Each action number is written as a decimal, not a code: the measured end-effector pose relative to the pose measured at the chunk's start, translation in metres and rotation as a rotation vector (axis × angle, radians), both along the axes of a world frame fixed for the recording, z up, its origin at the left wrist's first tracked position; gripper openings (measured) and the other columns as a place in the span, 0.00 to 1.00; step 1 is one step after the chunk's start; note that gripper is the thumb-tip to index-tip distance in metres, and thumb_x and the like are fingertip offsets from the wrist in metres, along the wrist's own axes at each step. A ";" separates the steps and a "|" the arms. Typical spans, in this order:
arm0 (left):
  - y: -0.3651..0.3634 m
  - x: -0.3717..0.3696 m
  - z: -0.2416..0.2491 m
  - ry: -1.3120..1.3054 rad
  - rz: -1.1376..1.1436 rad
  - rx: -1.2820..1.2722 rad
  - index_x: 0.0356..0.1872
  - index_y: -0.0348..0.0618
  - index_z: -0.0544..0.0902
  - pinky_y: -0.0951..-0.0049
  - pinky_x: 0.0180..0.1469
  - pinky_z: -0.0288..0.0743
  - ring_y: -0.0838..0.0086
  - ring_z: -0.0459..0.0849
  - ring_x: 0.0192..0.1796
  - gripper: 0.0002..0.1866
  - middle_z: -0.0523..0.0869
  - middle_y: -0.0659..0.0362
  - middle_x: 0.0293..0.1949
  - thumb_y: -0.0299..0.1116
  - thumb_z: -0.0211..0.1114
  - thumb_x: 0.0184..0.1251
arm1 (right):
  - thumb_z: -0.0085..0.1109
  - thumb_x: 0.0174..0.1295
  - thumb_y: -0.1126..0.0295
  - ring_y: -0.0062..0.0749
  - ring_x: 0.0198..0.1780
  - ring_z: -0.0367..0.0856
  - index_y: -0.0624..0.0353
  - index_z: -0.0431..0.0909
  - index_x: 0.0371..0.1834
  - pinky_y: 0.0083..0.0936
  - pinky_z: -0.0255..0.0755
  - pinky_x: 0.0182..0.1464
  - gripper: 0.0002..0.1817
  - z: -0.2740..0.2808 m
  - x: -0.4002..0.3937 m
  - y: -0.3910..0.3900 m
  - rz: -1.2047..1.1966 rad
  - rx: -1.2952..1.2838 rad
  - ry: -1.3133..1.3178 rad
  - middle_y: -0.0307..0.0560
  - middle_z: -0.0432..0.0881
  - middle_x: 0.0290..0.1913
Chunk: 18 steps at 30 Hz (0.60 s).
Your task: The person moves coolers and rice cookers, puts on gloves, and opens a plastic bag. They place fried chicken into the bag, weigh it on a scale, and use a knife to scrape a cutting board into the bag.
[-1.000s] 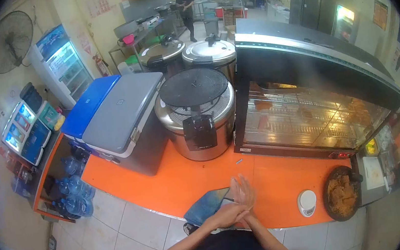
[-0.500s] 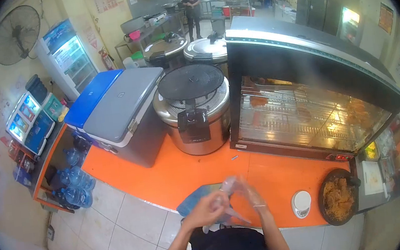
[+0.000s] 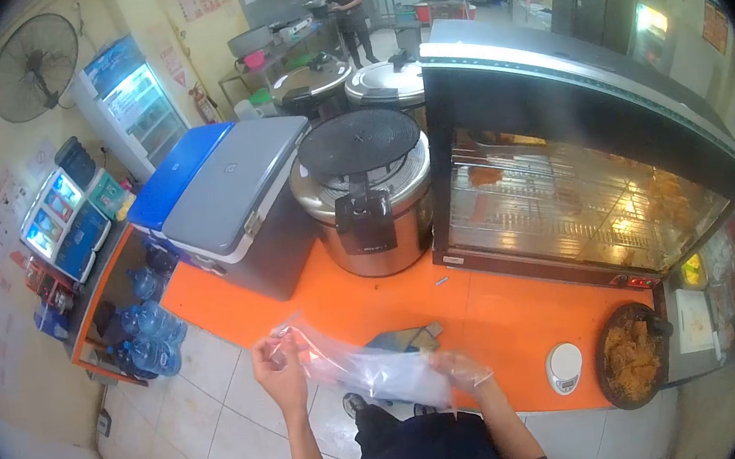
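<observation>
A thin, clear plastic bag (image 3: 370, 370) is stretched between my two hands above the front edge of the orange counter. My left hand (image 3: 282, 366) pinches its left end, out past the counter edge and over the floor. At the other end, my right hand (image 3: 463, 371), in a clear plastic glove, has its fingers closed on the bag. Behind the bag, a folded blue-grey cloth (image 3: 412, 340) lies on the counter, partly covered. A white kitchen scale (image 3: 565, 367) sits to the right of my right hand.
On the orange counter (image 3: 504, 314) stand a cooler box (image 3: 236, 190), a large rice cooker (image 3: 366, 220) and a glass food warmer (image 3: 581, 196). A dark bowl of orange-brown food (image 3: 631, 358) is at the right. Water bottles (image 3: 157, 330) stand on the floor. A person (image 3: 348, 9) stands far back.
My hands have moved apart, my left hand going left and up. The clear plastic, bunched between them before, is now drawn out wide. The view has shifted slightly.
</observation>
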State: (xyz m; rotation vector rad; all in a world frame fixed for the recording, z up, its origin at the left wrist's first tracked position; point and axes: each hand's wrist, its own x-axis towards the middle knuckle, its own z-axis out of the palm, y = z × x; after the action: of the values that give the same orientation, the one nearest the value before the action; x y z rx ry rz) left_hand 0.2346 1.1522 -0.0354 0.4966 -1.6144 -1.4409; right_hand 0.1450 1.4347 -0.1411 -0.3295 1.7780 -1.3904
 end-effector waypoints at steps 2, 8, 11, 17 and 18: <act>-0.005 0.012 0.004 -0.100 0.070 0.017 0.39 0.39 0.73 0.81 0.36 0.77 0.78 0.84 0.40 0.08 0.82 0.58 0.40 0.23 0.66 0.69 | 0.52 0.73 0.47 0.29 0.52 0.78 0.61 0.80 0.60 0.28 0.71 0.59 0.28 -0.007 -0.004 -0.005 -0.114 -0.103 -0.012 0.45 0.83 0.52; -0.032 0.033 -0.013 -0.229 0.196 -0.067 0.43 0.35 0.79 0.79 0.45 0.76 0.76 0.83 0.47 0.06 0.85 0.55 0.45 0.27 0.62 0.73 | 0.48 0.70 0.37 0.28 0.50 0.76 0.59 0.79 0.60 0.29 0.70 0.56 0.35 -0.032 -0.005 -0.025 0.094 -0.193 -0.154 0.45 0.83 0.49; -0.038 0.034 -0.019 -0.169 0.056 0.099 0.52 0.32 0.81 0.74 0.55 0.75 0.71 0.83 0.53 0.11 0.85 0.52 0.52 0.27 0.60 0.73 | 0.41 0.73 0.37 0.29 0.53 0.79 0.66 0.75 0.58 0.32 0.70 0.60 0.38 0.012 0.023 -0.020 0.108 -0.163 -0.140 0.49 0.83 0.47; -0.035 0.034 0.003 -0.063 -0.297 0.390 0.69 0.30 0.69 0.68 0.70 0.65 0.65 0.70 0.72 0.27 0.71 0.48 0.70 0.22 0.62 0.69 | 0.43 0.72 0.39 0.35 0.58 0.77 0.63 0.72 0.64 0.35 0.70 0.64 0.36 -0.072 0.015 -0.025 -0.251 -0.548 -0.086 0.49 0.80 0.54; -0.034 0.032 0.006 -0.059 -0.337 0.359 0.71 0.30 0.67 0.67 0.72 0.63 0.64 0.66 0.75 0.30 0.68 0.47 0.73 0.21 0.63 0.67 | 0.43 0.73 0.40 0.37 0.61 0.76 0.62 0.72 0.65 0.37 0.69 0.66 0.35 -0.046 0.014 -0.037 -0.290 -0.566 -0.040 0.50 0.79 0.56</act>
State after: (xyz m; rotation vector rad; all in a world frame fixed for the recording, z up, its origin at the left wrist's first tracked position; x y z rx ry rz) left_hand 0.2664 1.1181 -0.0290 0.4873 -1.5407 -2.0051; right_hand 0.1593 1.3973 -0.1871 -0.3421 1.4083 -2.0902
